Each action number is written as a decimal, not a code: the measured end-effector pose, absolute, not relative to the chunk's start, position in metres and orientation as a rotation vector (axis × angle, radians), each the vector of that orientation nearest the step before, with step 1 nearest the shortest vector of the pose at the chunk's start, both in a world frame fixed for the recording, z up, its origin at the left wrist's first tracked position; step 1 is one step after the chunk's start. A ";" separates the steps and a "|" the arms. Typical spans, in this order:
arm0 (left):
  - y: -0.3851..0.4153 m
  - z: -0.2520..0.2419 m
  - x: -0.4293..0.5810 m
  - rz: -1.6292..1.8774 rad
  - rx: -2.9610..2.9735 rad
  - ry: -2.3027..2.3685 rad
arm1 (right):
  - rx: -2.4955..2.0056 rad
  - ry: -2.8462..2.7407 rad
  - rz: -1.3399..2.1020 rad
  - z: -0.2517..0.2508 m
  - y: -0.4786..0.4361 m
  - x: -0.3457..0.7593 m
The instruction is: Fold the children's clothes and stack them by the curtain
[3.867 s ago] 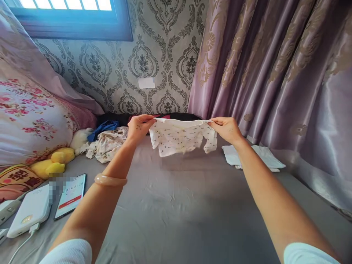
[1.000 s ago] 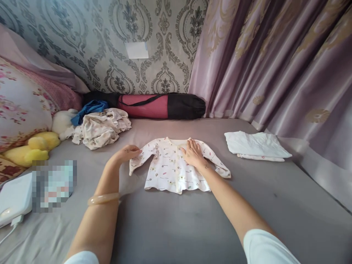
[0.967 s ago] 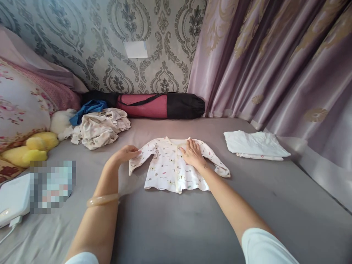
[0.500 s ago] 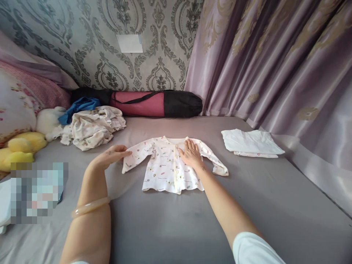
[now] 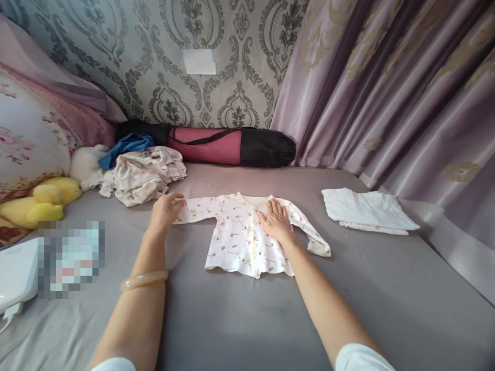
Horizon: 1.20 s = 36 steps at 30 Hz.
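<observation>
A small white baby shirt (image 5: 240, 239) with a coloured print lies flat, front up, on the grey bed sheet (image 5: 240, 314). My right hand (image 5: 276, 220) rests flat on the shirt's chest, fingers stretched out. My left hand (image 5: 165, 208) pinches the cuff of the shirt's left sleeve, which is pulled out straight toward the left. The other sleeve slants down to the right of my right wrist.
A crumpled heap of clothes (image 5: 143, 175) lies at the back left, a folded white stack (image 5: 367, 208) at the right. A red and black roll bag (image 5: 232, 146) lies along the wall. Pillows, a yellow plush toy (image 5: 42, 201) and a white power bank (image 5: 15, 275) are at left; curtains hang at right.
The shirt, held up in the air at first, now lies spread on the bed. In the last half second my left hand drew the left sleeve out straight.
</observation>
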State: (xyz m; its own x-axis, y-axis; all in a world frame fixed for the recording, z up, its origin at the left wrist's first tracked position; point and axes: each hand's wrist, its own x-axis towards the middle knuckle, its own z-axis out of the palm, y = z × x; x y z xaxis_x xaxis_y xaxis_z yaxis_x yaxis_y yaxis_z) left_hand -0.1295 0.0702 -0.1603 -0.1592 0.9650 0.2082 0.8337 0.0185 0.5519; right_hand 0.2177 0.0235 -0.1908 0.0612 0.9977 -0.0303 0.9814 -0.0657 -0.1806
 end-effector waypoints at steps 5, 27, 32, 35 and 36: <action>0.075 -0.157 -0.116 0.828 2.031 2.145 | -2.073 -2.015 0.401 -0.176 0.020 0.220; -0.006 -0.117 0.119 0.129 2.423 0.594 | -2.316 -1.514 1.335 -0.101 -0.045 0.375; -0.005 -0.137 0.133 0.396 2.138 0.582 | -2.425 -1.629 1.168 -0.106 -0.041 0.367; -0.004 -0.150 0.134 0.465 1.997 0.631 | -2.482 -1.603 0.983 -0.104 -0.041 0.367; -0.004 -0.152 0.134 0.478 1.958 0.652 | -2.499 -1.571 0.863 -0.103 -0.041 0.368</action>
